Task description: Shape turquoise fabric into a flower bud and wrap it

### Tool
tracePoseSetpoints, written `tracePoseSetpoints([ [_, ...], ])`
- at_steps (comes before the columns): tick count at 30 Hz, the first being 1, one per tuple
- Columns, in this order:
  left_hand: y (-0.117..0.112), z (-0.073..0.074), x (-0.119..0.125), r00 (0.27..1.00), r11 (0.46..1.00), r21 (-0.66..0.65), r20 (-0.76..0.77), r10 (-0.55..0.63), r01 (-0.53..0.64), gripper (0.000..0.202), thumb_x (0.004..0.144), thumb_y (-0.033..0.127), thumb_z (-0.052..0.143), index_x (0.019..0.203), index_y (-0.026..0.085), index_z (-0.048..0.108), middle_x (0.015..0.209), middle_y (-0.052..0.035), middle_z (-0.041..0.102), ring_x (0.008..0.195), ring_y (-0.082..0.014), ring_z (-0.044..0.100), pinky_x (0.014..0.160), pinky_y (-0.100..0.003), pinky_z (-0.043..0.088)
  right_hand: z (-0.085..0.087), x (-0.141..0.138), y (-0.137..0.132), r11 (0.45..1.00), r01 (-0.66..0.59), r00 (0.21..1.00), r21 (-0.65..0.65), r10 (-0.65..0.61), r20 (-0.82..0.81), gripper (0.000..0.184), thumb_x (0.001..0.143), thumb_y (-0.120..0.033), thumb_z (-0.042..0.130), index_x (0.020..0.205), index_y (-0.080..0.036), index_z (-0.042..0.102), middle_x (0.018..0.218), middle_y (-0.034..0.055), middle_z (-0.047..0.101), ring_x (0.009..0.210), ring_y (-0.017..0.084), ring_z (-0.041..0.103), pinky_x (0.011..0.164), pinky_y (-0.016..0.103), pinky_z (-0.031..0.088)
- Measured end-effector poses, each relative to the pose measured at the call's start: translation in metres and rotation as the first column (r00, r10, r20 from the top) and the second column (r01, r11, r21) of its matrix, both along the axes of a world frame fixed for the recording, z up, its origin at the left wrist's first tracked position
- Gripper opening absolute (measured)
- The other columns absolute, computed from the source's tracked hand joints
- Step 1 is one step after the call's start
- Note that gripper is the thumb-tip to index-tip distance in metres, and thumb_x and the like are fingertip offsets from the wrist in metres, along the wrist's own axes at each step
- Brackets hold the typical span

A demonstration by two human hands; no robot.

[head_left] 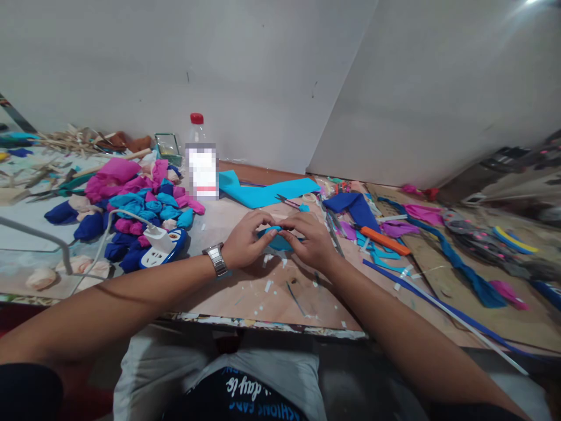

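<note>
Cloth [279,242], a small bunched piece of bright blue fabric, sits between my two bare hands, low over the pale wooden tabletop [245,301]. My left hand [248,240] is curled inward and pinches the cloth's near edge between thumb and fingers. My right hand [312,240] meets it from the other side, thumb and fingers likewise closed on the fabric, so the fingertips of both nearly touch. On my left wrist is a silver metal-banded watch [216,259].

Just beyond my hands stretches a broad turquoise strip of fabric [263,195], and a dark, thin-pointed metal tool [287,202] lies ahead of my right fingers. Past my left hand, to its left, stands a clear plastic bottle with a red cap [197,131], its label blurred. Nearer on that side, I have a white-and-blue rounded power strip [151,258] with a white plug-in adapter [158,240] in it, beside a heap of magenta, turquoise, navy and pale pink fabric bundles [131,203].

To the right of my right hand lies an orange, long-handled cutter [384,240]; a folded royal-blue fabric strip [354,207] is just behind it. Farther right, a long teal twisted fabric strip [458,266] crosses brown flat cardboard [432,280].
</note>
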State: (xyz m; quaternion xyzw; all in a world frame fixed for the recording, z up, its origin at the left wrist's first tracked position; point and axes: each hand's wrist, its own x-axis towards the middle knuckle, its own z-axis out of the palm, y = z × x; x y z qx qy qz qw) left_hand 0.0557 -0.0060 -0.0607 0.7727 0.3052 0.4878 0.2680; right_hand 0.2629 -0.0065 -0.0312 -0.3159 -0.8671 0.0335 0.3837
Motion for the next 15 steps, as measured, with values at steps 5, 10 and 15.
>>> tracePoseSetpoints([
  [5,0.0021,0.0003,0.0016,0.999,0.999,-0.041,0.050,-0.005,0.007,0.020,0.099,0.038,0.056,0.101,0.020,0.064,0.104,-0.0083,0.067,0.101,-0.0205,0.061,0.094,-0.038,0.050,-0.0007,0.0007,0.0006,0.999,0.045,0.999,-0.005,-0.045,-0.018,0.013,0.096,-0.034,0.067,0.102,-0.025,0.073,0.095,0.0060,0.076,0.092,0.024,0.069,0.088,0.043,0.048],
  [10,0.0020,0.0005,0.0018,0.998,0.998,-0.061,0.065,-0.017,0.021,0.021,0.099,0.037,0.056,0.102,0.019,0.067,0.104,-0.0085,0.068,0.099,-0.0199,0.061,0.091,-0.036,0.050,-0.0013,0.0010,0.0014,0.998,0.058,0.998,0.007,-0.058,-0.026,0.012,0.096,-0.036,0.067,0.096,-0.024,0.071,0.091,0.0057,0.076,0.090,0.024,0.070,0.088,0.042,0.048],
  [15,0.0022,-0.0005,0.0001,0.998,0.998,-0.056,0.040,0.042,-0.040,0.019,0.097,0.036,0.060,0.105,0.020,0.066,0.107,-0.0071,0.069,0.099,-0.0196,0.062,0.087,-0.035,0.049,-0.0013,-0.0001,0.0012,0.999,0.051,0.998,0.013,-0.050,-0.023,0.012,0.096,-0.035,0.067,0.093,-0.024,0.070,0.089,0.0056,0.076,0.088,0.024,0.070,0.087,0.042,0.048],
])
